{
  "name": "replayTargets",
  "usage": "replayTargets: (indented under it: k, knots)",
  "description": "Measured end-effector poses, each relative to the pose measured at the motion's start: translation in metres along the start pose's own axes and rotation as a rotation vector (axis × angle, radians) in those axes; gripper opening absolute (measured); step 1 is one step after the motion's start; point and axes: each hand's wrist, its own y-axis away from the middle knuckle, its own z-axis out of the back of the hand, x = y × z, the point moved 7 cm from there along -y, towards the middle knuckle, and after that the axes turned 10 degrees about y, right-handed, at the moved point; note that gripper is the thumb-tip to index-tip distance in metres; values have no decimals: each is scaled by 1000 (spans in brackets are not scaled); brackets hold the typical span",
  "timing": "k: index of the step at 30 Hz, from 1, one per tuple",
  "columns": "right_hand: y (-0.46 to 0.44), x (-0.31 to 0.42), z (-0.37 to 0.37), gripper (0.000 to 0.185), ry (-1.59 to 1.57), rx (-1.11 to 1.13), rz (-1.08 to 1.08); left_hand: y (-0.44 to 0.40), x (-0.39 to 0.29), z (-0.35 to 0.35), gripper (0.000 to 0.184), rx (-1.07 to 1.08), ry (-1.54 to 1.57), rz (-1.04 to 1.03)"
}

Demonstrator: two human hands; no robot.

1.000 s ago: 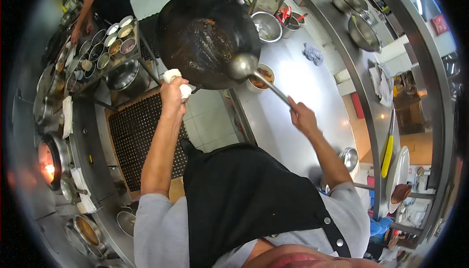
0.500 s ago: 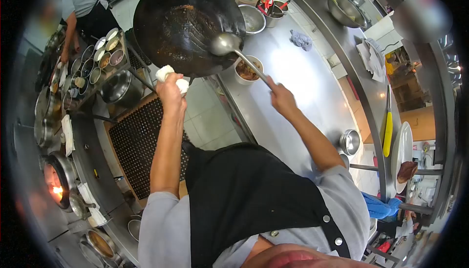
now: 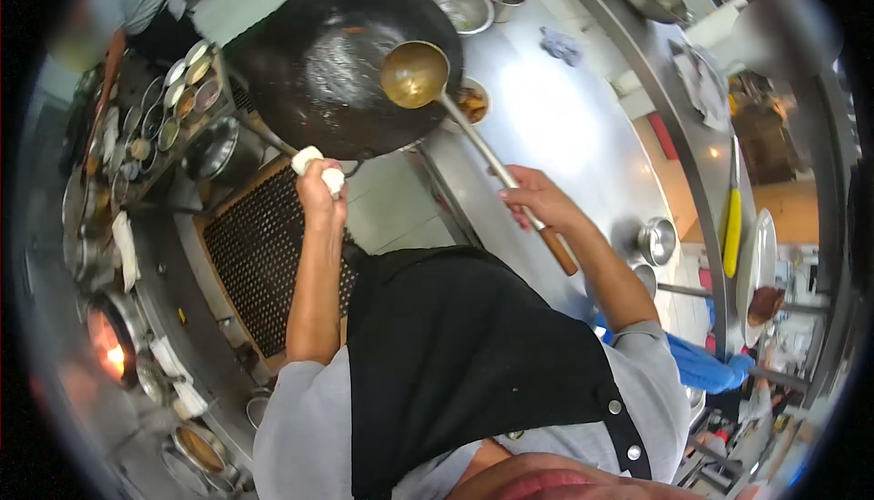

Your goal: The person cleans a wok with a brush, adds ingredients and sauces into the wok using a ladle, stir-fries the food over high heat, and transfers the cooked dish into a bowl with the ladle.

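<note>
My left hand is closed around a folded white cloth at the near rim of a large dark wok. The cloth hides whether my fingers grip the rim or a handle. The wok's inside is dark and shiny with a few brown scraps. My right hand holds a long metal ladle with a wooden end. Its bowl is over the right side of the wok, hollow side facing up. Just beyond the wok's right rim a white bowl of brown food stands on the steel counter, partly covered.
The steel counter bears a metal bowl, a grey rag and small steel bowls. A shelf edge with a yellow-handled tool runs along the right. At left are seasoning pots, a lit burner and another person.
The ladle has turned over, its hollow side now up, and my right hand holds it farther from the end. The wok has shifted slightly and now covers part of the white bowl.
</note>
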Motion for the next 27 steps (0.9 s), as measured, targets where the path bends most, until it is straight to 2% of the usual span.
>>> replayTargets:
  k: [2, 3, 5, 6, 8, 9, 10, 12, 15, 17, 18, 20, 21, 22, 24, 27]
  knots:
    - [-28, 0, -40, 47, -216, 127, -40, 17, -2, 23, 10, 64, 55, 51]
    - [-37, -1, -52, 47, -209, 174, -52, 32, -7, 30, 5, 25, 89, 38]
    - [-50, -5, -71, 42, 27, 184, -67, 56, -15, 52, 6, 9, 128, 44]
    - [-52, -4, -83, 42, 38, 230, -77, 65, -17, 66, 7, -25, 123, 53]
    - [-49, 43, -93, 49, 1014, -97, 399, 83, -28, 86, 9, -31, 134, 37]
    - [-48, 73, -112, 57, 1137, -150, 393, 85, -31, 103, 13, -20, 136, 10]
    - [-56, 93, -134, 57, 1147, -126, 400, 90, -38, 114, 13, -38, 149, 1]
    - [-66, 148, -192, 65, 1244, -173, 991, 99, -50, 126, 16, -22, 126, -31]
    - [-135, 154, -281, 70, 1416, -30, 1055, 103, -67, 152, 17, -48, 194, -64]
    - [-186, 121, -344, 71, 1741, 74, 965, 103, -90, 181, 17, -103, 243, -132]
    - [-187, 124, -375, 72, 1545, 171, 1041, 102, -97, 198, 17, -94, 254, -102]
    - [-190, 135, -412, 78, 1227, 323, 772, 104, -112, 228, 17, -77, 289, -52]
    - [-186, 146, -431, 78, 1249, 359, 793, 108, -124, 245, 17, -58, 310, -27]
    - [-182, 165, -443, 80, 784, 506, 736, 111, -138, 264, 17, -70, 337, -55]
    - [-169, 209, -479, 82, -45, 769, 559, 117, -161, 305, 16, -241, 388, -72]
    - [-116, 298, -545, 93, -307, 929, 747, 133, -205, 365, 15, -296, 382, -117]
